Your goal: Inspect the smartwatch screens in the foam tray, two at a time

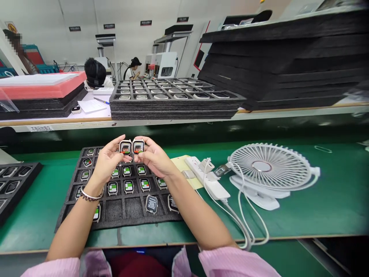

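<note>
My left hand [111, 157] grips a smartwatch [125, 147] with a pale case and a lit screen. Right beside it, my right hand [152, 156] pinches a second smartwatch [138, 147] of the same look. Both are held up side by side, screens facing me, each showing a similar picture. Below them on the bench lies a black foam tray [134, 206] with square pockets. Many pockets hold strapless smartwatches, several showing green and white blocks on screen, such as one watch [128, 186]. Another watch [151, 204] near the front shows lines of text. My forearms cover parts of the tray.
On the right are a white power strip [207, 179] with cables and a white fan [268, 167]. Another watch tray [17, 184] sits at left. The shelf bears stacked trays [173, 109], black foam [276, 69] and pink foam [43, 90]. People sit beyond.
</note>
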A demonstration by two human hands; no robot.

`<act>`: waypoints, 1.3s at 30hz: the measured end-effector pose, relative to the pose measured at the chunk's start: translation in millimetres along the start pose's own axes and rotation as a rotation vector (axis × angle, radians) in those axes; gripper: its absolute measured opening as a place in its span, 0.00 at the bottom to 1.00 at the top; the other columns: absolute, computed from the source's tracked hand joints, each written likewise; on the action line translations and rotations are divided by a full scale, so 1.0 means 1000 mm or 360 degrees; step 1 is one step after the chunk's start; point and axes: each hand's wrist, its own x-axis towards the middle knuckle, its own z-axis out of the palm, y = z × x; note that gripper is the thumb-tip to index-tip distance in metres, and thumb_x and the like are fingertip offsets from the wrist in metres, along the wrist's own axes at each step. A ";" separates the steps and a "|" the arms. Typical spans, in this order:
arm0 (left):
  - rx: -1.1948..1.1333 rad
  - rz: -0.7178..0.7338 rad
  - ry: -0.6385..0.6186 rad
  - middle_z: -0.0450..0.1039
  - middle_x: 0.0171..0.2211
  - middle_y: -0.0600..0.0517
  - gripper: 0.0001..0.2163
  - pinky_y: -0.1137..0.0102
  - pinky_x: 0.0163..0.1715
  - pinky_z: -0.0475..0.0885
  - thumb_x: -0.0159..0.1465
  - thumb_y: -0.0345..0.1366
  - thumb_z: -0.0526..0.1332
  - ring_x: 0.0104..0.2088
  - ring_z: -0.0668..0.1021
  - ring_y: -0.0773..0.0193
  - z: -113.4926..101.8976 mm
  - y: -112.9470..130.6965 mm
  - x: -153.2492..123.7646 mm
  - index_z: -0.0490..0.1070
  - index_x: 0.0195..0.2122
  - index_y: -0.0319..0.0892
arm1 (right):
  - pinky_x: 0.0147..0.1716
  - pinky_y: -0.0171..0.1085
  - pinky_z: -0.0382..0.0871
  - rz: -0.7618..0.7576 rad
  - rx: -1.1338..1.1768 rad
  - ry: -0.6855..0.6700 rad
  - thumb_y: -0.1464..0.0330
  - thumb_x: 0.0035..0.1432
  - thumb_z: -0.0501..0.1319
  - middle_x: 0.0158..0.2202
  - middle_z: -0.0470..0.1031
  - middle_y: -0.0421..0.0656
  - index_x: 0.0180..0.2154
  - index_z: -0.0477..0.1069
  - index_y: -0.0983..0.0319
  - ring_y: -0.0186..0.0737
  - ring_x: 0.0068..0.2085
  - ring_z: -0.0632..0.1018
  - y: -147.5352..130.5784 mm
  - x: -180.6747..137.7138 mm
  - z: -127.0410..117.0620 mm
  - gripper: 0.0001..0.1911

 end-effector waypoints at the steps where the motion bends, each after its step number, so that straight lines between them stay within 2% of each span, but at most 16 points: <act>1: 0.0010 0.0010 -0.0009 0.78 0.42 0.49 0.30 0.69 0.35 0.80 0.51 0.28 0.65 0.28 0.82 0.67 -0.002 -0.001 0.000 0.70 0.58 0.40 | 0.32 0.34 0.71 -0.0002 -0.0008 -0.0012 0.74 0.45 0.66 0.35 0.74 0.36 0.48 0.66 0.59 0.33 0.30 0.77 0.001 0.001 0.000 0.27; 6: 0.0012 0.0084 -0.0025 0.77 0.38 0.51 0.28 0.71 0.35 0.80 0.52 0.28 0.66 0.30 0.81 0.67 -0.005 0.009 0.005 0.71 0.57 0.40 | 0.30 0.34 0.71 -0.0041 -0.0021 -0.0072 0.72 0.47 0.68 0.35 0.74 0.37 0.47 0.67 0.60 0.34 0.28 0.76 -0.008 0.012 0.003 0.24; 10: -0.0010 0.0250 -0.0069 0.75 0.36 0.53 0.29 0.73 0.33 0.80 0.52 0.30 0.69 0.28 0.82 0.67 0.000 0.036 0.020 0.70 0.57 0.40 | 0.28 0.36 0.71 -0.0140 -0.0033 -0.0154 0.61 0.58 0.63 0.34 0.74 0.39 0.47 0.66 0.60 0.36 0.27 0.76 -0.038 0.031 0.012 0.17; 12: -0.0012 0.0380 -0.0070 0.75 0.37 0.53 0.29 0.73 0.33 0.80 0.53 0.31 0.70 0.28 0.82 0.67 0.005 0.051 0.031 0.70 0.57 0.41 | 0.27 0.36 0.70 -0.0239 -0.0070 -0.0217 0.59 0.60 0.61 0.33 0.74 0.40 0.48 0.66 0.61 0.37 0.27 0.76 -0.058 0.041 0.017 0.17; 18: 0.0091 0.0766 -0.0076 0.76 0.39 0.52 0.28 0.74 0.32 0.79 0.53 0.32 0.72 0.29 0.81 0.68 0.022 0.087 0.060 0.70 0.55 0.45 | 0.32 0.36 0.72 -0.0529 -0.0342 -0.0370 0.71 0.48 0.65 0.34 0.73 0.37 0.51 0.63 0.59 0.36 0.30 0.76 -0.107 0.059 0.029 0.28; 27: 0.0178 0.1034 -0.0114 0.75 0.37 0.53 0.27 0.74 0.31 0.79 0.53 0.33 0.74 0.27 0.79 0.70 0.034 0.111 0.074 0.72 0.54 0.46 | 0.34 0.35 0.72 -0.0687 -0.0481 -0.0471 0.73 0.50 0.63 0.36 0.73 0.38 0.54 0.60 0.61 0.35 0.32 0.77 -0.139 0.060 0.030 0.28; 30: 0.0166 0.1028 -0.0105 0.74 0.35 0.54 0.27 0.74 0.32 0.79 0.53 0.34 0.75 0.28 0.79 0.70 0.037 0.109 0.068 0.72 0.54 0.47 | 0.34 0.37 0.74 -0.0681 -0.0494 -0.0462 0.71 0.52 0.64 0.37 0.73 0.39 0.54 0.61 0.60 0.36 0.33 0.77 -0.137 0.054 0.030 0.27; 33: 0.0149 0.0939 -0.0097 0.75 0.36 0.54 0.26 0.74 0.30 0.78 0.53 0.36 0.75 0.27 0.79 0.70 0.037 0.096 0.054 0.72 0.53 0.47 | 0.35 0.37 0.74 -0.0637 -0.0481 -0.0441 0.68 0.55 0.65 0.36 0.73 0.38 0.54 0.62 0.59 0.37 0.32 0.78 -0.123 0.042 0.026 0.25; 39: 0.0122 0.0520 -0.0040 0.75 0.36 0.53 0.27 0.73 0.31 0.79 0.53 0.35 0.74 0.28 0.79 0.69 0.022 0.043 0.008 0.71 0.53 0.44 | 0.32 0.36 0.72 -0.0412 -0.0335 -0.0316 0.70 0.54 0.65 0.36 0.74 0.39 0.53 0.63 0.59 0.36 0.31 0.78 -0.056 0.008 0.010 0.25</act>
